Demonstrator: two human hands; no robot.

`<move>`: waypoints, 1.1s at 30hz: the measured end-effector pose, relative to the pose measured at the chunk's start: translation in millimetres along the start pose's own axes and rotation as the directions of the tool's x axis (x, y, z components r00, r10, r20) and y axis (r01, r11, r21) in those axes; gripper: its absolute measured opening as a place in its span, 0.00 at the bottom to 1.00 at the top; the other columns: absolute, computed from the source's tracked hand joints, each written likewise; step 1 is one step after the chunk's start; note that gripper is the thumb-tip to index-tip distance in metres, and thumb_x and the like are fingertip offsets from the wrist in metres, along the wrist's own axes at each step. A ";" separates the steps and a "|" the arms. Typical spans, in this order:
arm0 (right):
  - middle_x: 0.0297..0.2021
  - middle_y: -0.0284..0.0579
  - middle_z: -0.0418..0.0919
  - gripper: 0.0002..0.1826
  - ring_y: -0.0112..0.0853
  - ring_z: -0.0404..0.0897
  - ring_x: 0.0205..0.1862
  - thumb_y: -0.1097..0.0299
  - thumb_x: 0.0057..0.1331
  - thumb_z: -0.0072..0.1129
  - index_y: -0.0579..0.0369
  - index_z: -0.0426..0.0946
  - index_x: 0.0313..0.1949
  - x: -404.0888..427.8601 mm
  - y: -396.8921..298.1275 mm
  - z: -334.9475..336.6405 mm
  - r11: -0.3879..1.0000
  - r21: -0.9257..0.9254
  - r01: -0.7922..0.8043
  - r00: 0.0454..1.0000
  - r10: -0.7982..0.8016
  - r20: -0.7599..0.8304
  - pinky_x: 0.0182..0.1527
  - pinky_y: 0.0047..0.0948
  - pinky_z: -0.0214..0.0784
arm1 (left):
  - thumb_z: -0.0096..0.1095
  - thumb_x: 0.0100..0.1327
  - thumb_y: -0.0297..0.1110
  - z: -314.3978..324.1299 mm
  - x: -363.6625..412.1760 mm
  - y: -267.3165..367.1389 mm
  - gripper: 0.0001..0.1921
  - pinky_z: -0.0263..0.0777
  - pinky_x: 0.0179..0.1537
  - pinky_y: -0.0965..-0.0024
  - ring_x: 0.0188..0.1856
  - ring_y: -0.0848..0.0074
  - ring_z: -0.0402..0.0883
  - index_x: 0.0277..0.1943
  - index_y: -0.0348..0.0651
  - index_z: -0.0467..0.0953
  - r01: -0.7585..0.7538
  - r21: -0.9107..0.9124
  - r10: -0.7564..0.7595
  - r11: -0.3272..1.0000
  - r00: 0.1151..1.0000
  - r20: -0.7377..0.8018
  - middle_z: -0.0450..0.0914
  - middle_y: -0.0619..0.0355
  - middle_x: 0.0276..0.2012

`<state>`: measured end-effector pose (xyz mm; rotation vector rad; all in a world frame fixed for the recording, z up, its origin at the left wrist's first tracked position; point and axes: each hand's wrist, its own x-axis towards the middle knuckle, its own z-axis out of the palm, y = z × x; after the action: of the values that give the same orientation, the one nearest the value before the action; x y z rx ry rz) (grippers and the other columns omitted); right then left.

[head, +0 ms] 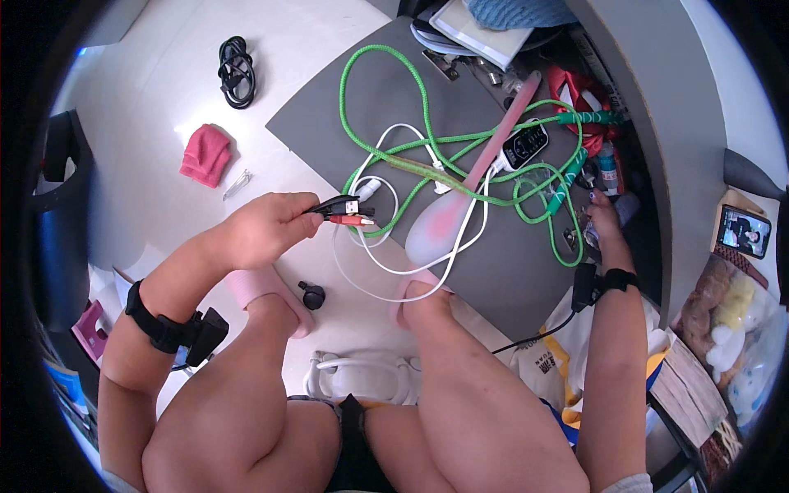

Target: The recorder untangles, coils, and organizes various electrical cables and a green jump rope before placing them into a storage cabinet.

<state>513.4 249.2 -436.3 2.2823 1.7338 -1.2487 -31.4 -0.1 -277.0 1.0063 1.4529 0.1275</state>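
My left hand (pixel 274 228) grips a small bunch of cables (pixel 338 204), black and red, with USB plugs pointing right over the floor. At the right my right hand (pixel 605 217) reaches in among small items near the cabinet wall. Its fingers are partly hidden, so I cannot tell whether it holds something. Between the hands a green skipping rope (pixel 425 105) lies in loose loops on a grey panel (pixel 345 92), its green handles (pixel 570 179) at the right. A white cable (pixel 394 270) runs across the rope to a black device (pixel 524 146). Under both lies a pink and white spoon-shaped thing (pixel 439 228).
A coiled black cable (pixel 237 73), a folded pink cloth (pixel 206 155) and a black caster (pixel 313 296) lie on the floor. A red ribbon (pixel 573 92) and small bottle (pixel 608 167) sit by the cabinet wall (pixel 684 123). A phone (pixel 744 231) stands far right.
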 end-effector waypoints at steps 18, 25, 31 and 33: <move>0.42 0.52 0.78 0.21 0.43 0.77 0.44 0.67 0.55 0.46 0.57 0.73 0.49 13.2 -18.4 10.4 0.865 -0.480 -0.142 0.961 0.004 -0.277 0.46 0.35 0.67 | 0.46 0.63 0.36 -1.9 -4.8 5.9 0.12 0.60 0.30 0.68 0.24 0.72 0.63 0.31 0.35 0.69 0.030 -0.005 -0.030 1.000 1.000 0.004 0.65 0.55 0.18; 0.34 0.47 0.80 0.12 0.36 0.79 0.38 0.69 0.55 0.49 0.52 0.78 0.37 32.7 5.3 12.3 0.937 -0.340 -0.086 0.962 -0.011 -0.272 0.43 0.32 0.68 | 0.46 0.64 0.36 -3.0 -5.6 7.1 0.11 0.59 0.29 0.70 0.24 0.76 0.61 0.31 0.36 0.68 0.052 -0.018 -0.052 0.998 0.998 0.019 0.63 0.58 0.18; 0.31 0.42 0.81 0.06 0.32 0.80 0.35 0.67 0.53 0.59 0.52 0.80 0.31 -4.4 -34.2 24.9 0.928 -0.366 -0.067 0.957 -0.045 -0.288 0.40 0.28 0.69 | 0.47 0.65 0.35 -3.3 -8.0 3.4 0.11 0.59 0.28 0.71 0.24 0.77 0.61 0.30 0.37 0.68 0.062 -0.023 -0.062 0.998 0.998 0.004 0.63 0.59 0.18; 0.31 0.42 0.82 0.09 0.34 0.80 0.35 0.63 0.51 0.64 0.53 0.80 0.30 -15.4 -45.0 19.8 0.909 -0.392 -0.139 0.958 0.024 -0.286 0.41 0.30 0.70 | 0.47 0.65 0.36 -3.2 -5.7 2.9 0.11 0.59 0.28 0.71 0.24 0.77 0.61 0.30 0.37 0.68 0.047 -0.034 -0.047 0.998 0.999 0.011 0.63 0.59 0.18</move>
<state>464.3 245.2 -421.3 2.3155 1.7446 -0.5002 -33.8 -0.4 -270.2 0.9433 1.4596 0.1128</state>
